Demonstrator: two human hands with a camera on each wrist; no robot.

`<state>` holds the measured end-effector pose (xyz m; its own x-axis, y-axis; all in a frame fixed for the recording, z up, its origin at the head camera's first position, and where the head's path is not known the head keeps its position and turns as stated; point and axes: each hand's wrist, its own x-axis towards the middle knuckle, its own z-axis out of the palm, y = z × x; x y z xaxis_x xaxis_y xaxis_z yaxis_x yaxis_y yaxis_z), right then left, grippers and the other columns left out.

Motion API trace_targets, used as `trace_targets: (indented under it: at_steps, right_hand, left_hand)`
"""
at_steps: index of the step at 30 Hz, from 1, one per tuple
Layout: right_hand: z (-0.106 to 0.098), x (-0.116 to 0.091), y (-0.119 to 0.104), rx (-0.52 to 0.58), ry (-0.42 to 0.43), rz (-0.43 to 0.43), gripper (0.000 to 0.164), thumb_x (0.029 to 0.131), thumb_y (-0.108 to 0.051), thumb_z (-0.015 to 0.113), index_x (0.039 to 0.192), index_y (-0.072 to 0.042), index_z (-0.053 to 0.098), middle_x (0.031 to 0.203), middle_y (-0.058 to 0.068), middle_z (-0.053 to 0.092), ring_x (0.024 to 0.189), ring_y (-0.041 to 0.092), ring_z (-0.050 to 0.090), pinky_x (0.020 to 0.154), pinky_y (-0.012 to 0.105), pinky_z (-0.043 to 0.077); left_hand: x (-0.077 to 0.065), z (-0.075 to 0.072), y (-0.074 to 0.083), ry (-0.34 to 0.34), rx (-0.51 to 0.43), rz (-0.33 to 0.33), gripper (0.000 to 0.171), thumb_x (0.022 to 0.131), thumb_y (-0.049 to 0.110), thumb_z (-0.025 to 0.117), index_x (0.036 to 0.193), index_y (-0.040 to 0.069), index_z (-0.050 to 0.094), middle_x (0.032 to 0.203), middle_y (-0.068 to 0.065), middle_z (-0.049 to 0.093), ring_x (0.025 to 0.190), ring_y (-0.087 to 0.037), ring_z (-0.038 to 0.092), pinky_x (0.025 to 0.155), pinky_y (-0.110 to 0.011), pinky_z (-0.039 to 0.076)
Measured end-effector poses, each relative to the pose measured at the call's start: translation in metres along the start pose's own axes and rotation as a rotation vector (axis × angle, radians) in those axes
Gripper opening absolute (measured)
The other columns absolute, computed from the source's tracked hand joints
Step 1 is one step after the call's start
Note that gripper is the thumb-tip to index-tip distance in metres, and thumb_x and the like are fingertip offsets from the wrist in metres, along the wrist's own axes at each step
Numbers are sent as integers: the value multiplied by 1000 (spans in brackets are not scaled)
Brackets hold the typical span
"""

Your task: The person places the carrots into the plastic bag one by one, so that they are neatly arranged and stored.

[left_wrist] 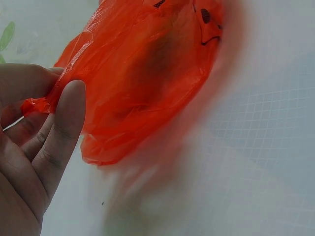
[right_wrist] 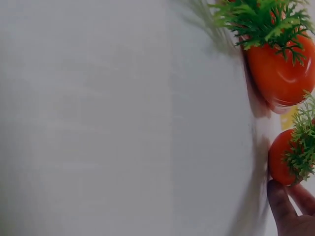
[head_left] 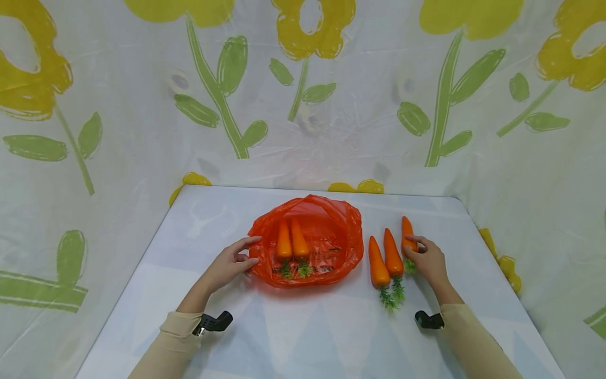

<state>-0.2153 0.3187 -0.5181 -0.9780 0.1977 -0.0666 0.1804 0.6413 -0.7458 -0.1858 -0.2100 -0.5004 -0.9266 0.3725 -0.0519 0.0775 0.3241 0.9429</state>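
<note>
A red plastic bag (head_left: 331,237) lies on the table with its mouth spread wide. Two carrots with green tops, one of them the left carrot (head_left: 283,243), are inside it. My left hand (head_left: 232,263) pinches the bag's left rim between thumb and fingers, as the left wrist view also shows on the bag (left_wrist: 147,83). To the right of the bag lie three more carrots side by side. My right hand (head_left: 428,260) grips the rightmost carrot (head_left: 407,231) by its thick end. Beside it are the middle carrot (head_left: 393,255) and the nearer carrot (head_left: 377,263).
The white table (head_left: 293,337) has a pale blue triangle pattern. Behind and at both sides hangs a curtain (head_left: 355,131) printed with yellow flowers and green leaves. Black camera mounts sit on the left wrist (head_left: 213,322) and right wrist (head_left: 428,320).
</note>
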Motion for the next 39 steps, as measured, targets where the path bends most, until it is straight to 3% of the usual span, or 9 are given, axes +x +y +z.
trace_targets:
  at_steps: [11, 25, 39]
  right_hand:
    - [1, -13, 3, 1, 25, -20, 45, 100, -28, 65, 138, -4, 61, 150, 28, 43, 130, 49, 48, 102, 59, 47]
    - [0, -29, 7, -21, 37, -3, 45, 99, -30, 66, 136, -5, 62, 147, 27, 47, 126, 46, 52, 97, 56, 51]
    - [-7, -47, 6, -19, 23, -7, 45, 99, -30, 66, 136, -4, 61, 148, 29, 46, 127, 49, 51, 98, 60, 49]
  left_hand:
    - [0, -1, 0, -1, -11, 3, 58, 99, 18, 68, 151, 8, 45, 124, -21, 60, 82, -23, 67, 74, -40, 61]
    - [1, 0, -1, 0, 0, 1, 58, 98, 17, 69, 151, 9, 46, 118, -19, 61, 80, -24, 65, 73, -39, 61]
    - [1, 0, 0, 1, 6, -12, 59, 98, 18, 70, 151, 9, 46, 108, -16, 62, 79, -28, 64, 72, -36, 60]
